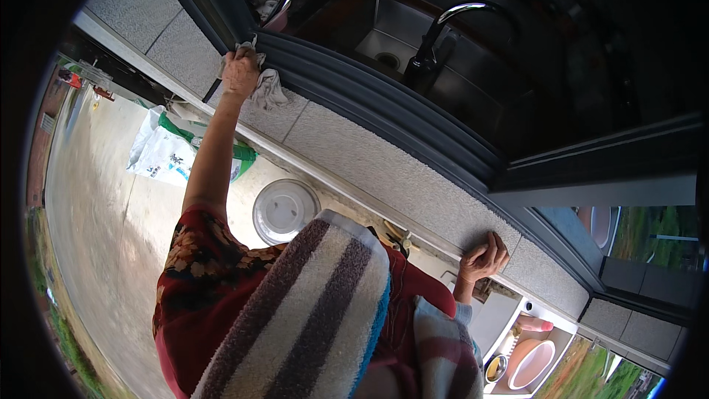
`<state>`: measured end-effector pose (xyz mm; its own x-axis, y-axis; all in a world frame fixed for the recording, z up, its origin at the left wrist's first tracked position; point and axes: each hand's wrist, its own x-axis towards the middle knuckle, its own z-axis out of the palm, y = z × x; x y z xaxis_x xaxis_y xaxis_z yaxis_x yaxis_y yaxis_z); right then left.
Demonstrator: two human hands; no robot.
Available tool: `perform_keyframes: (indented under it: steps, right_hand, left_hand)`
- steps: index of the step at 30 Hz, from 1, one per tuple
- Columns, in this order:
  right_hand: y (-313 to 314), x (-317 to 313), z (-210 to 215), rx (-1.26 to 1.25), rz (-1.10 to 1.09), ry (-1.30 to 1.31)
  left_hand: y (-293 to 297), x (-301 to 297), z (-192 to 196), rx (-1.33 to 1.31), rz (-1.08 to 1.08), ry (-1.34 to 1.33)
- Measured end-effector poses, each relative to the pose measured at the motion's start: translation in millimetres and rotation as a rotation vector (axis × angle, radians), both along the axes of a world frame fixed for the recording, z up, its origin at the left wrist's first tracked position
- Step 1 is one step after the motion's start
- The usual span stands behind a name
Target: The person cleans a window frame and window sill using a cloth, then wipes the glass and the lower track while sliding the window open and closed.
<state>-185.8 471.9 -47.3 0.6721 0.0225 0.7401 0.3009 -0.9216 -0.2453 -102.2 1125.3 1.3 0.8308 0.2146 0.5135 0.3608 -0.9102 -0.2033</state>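
Note:
My left hand point(241, 72) is closed on a crumpled pale cloth point(270, 90), pressing it into the lower left corner of the dark window frame point(354, 89). Part of the cloth hangs over the grey textured sill point(391, 151). Farther right, my right hand point(484, 257) rests at the sill's outer edge with loosely bent fingers and nothing visible in it. A striped towel point(317, 303) in white and brown lies over my body.
Beyond the opening are a steel sink point(380, 33) and a curved black faucet point(422, 59). Below the sill stand a round pale basin point(286, 211) and a white-green sack point(166, 149). At lower right, a pink basin point(532, 363) sits in a white washstand.

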Motion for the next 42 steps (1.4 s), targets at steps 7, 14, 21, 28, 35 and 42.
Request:
perform_keyframes:
  steps: [7,14,21,28,35,42]
  right_hand:
    - [0.4,-2.2,2.1,-0.003,0.0,0.003]
    - [-4.7,-1.1,-3.9,0.004,-0.008,0.013]
    - [-2.7,-2.3,-0.4,0.011,-0.03,0.0]
    - [-1.7,-0.6,-0.4,0.024,-0.028,0.026]
    - [0.9,-0.2,0.2,0.044,-0.034,0.031]
    - [-0.2,-1.7,2.5,0.063,-0.029,0.056]
  left_hand:
    - [12.4,10.8,-2.6,0.062,-0.067,0.057]
    - [45.3,21.2,-13.2,0.075,-0.137,0.091]
    - [8.5,15.8,-12.9,0.064,0.074,0.123]
    - [21.0,23.1,-11.5,0.087,-0.058,0.198]
    - [-91.6,3.1,-20.4,-0.102,-0.449,-0.092]
    - [-227.1,-2.1,-3.6,-0.342,-0.723,-0.086]
